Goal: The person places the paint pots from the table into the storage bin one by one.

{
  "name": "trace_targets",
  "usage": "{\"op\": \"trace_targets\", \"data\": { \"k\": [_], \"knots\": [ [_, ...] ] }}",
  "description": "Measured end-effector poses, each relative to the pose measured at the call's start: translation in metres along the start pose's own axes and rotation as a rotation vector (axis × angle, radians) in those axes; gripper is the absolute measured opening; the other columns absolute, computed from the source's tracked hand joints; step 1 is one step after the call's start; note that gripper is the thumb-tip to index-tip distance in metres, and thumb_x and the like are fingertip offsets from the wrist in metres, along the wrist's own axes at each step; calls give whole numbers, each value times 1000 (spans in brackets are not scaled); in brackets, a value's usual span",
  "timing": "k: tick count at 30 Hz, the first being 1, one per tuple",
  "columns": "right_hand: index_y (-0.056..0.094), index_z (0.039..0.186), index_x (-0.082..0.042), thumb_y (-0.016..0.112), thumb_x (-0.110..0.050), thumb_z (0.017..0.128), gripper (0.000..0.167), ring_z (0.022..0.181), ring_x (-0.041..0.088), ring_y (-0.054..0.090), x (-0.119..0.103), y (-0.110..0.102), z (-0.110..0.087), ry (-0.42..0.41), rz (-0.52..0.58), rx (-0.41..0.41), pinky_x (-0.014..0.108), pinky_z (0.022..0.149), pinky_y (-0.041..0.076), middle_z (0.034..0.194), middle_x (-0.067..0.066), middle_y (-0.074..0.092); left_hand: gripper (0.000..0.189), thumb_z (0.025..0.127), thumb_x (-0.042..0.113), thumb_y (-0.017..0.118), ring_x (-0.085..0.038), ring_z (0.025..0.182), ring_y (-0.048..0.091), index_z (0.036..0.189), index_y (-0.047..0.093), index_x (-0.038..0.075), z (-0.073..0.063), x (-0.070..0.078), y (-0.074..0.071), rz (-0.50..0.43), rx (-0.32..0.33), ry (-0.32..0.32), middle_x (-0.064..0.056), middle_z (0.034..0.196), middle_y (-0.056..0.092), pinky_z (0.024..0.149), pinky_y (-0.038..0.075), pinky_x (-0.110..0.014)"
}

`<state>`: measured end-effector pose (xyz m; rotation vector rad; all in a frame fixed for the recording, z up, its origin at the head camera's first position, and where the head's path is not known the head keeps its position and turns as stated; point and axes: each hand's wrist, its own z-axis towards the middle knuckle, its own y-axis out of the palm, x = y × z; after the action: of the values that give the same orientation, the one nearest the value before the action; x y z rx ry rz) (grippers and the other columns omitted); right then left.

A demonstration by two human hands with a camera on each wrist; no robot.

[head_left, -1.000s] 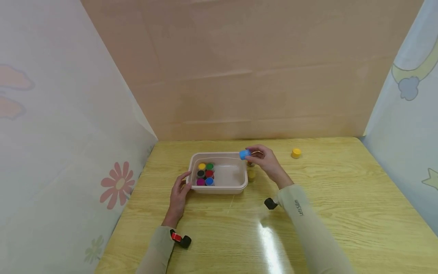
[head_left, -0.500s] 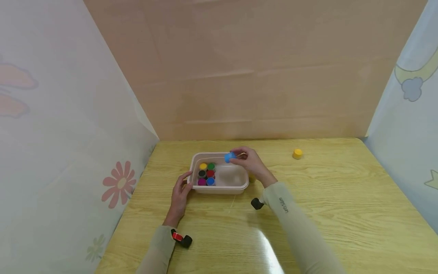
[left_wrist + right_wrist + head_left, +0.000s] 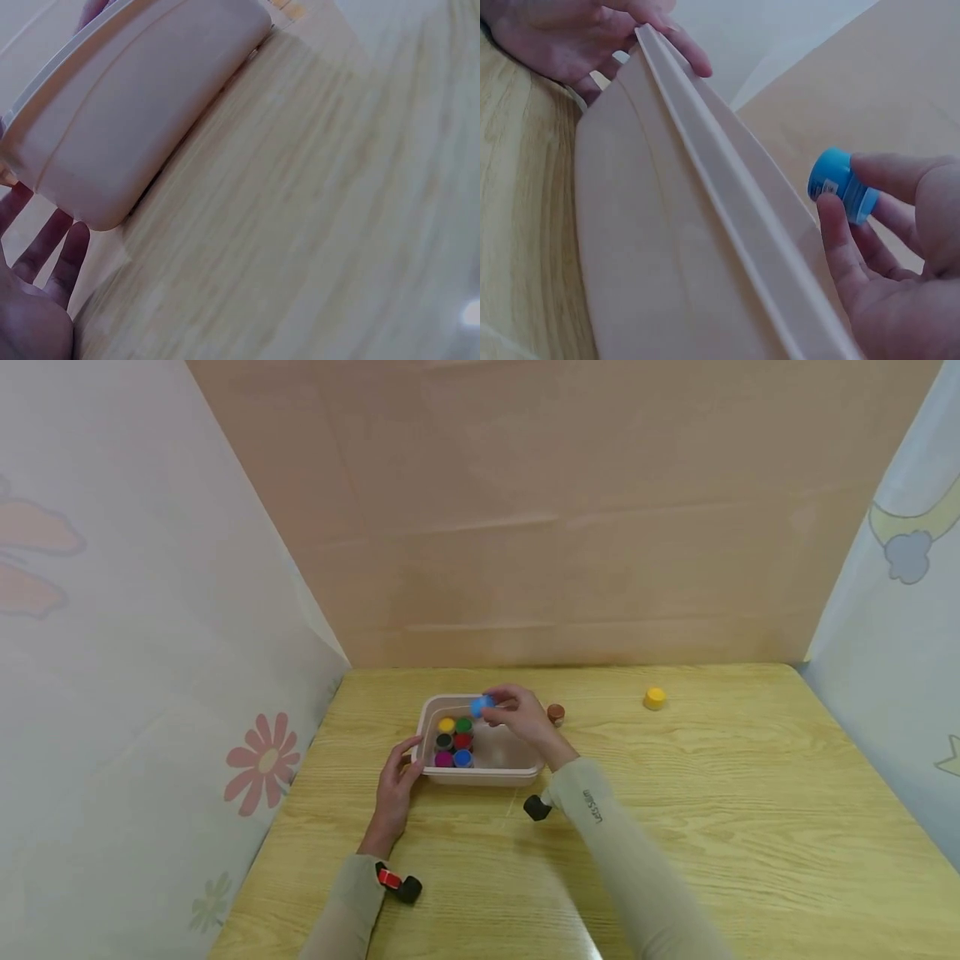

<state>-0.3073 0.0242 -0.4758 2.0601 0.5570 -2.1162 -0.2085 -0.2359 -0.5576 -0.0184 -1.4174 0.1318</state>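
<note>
The right hand pinches a blue pot over the tub, near its 12 o'clock side. The left hand grips the tub at 8 o'clock. It looks like packing; next, maybe lower the blue pot at the green pot's 3 o'clock.

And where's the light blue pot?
In the head view, the right hand holds the light blue pot over the tub, up and to the right of the green lid.
</note>
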Motion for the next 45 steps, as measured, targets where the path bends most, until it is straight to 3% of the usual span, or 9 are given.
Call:
{"op": "trace_targets", "data": {
  "k": [5, 11, 19, 34, 45],
  "knots": [
    [63, 134, -5, 73, -17, 98, 40, 101, 32, 73, 5, 9, 3, 46, 3, 30, 52, 102, 54, 123, 18, 69, 42, 108, 24, 55, -25, 124, 48, 149, 52, 15, 0, -1, 0, -3, -2, -7, -6, 156, 45, 94, 48, -16],
    [65, 131, -9, 75, -18, 96, 37, 101, 24, 71, 6, 15, 4, 86, -63, 46, 42, 95, 58, 121, 14, 70, 42, 108, 25, 55, -28, 126, 47, 149, 52, 18, 0, 0, 0, -1, -8, -17, -4, 157, 44, 95, 48, -16],
    [66, 130, -6, 75, -14, 96, 36, 104, 26, 68, 11, 17, 6, 95, -146, 13, 36, 89, 60, 121, 14, 68, 42, 108, 26, 56, -26, 125, 47, 149, 52, 19, 0, 1, 0, -13, -10, -28, -4, 156, 45, 94, 48, -17],
    [69, 125, -5, 77, -16, 94, 34, 114, 29, 64, 12, 21, 5, 75, -328, 81, 44, 100, 54, 123, 12, 70, 42, 108, 25, 56, -26, 124, 48, 149, 53, 19, 2, -1, 0, -3, -4, -1, -4, 155, 46, 95, 49, -18],
    [70, 119, -5, 77, -10, 92, 28, 106, 27, 66, 16, 22, 8, 72, -415, 64, 44, 98, 55, 116, 14, 72, 42, 108, 27, 56, -25, 124, 47, 149, 53, 20, 2, -2, -1, 8, -7, -9, -4, 155, 46, 95, 48, -18]
  ]
}}
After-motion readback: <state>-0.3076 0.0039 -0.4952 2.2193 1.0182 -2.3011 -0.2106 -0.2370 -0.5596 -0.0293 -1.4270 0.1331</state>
